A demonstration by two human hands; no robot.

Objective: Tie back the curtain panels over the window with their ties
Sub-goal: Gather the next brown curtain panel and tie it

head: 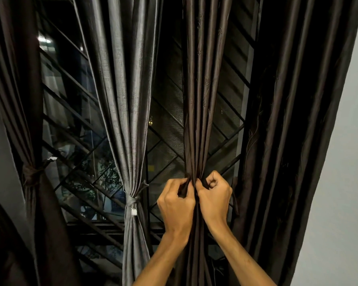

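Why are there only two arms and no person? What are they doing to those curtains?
The camera sits on the person's head, so you see only their arms reaching in from below. The left hand and the right hand each pinch an end of a dark brown cloth tie around the bunched dark brown curtain panel. Beside it, the shiny grey curtain panel is already tied, and so is the brown curtain at the far left. Another dark curtain on the right hangs loose. Behind them is a window with a slanted metal grille.
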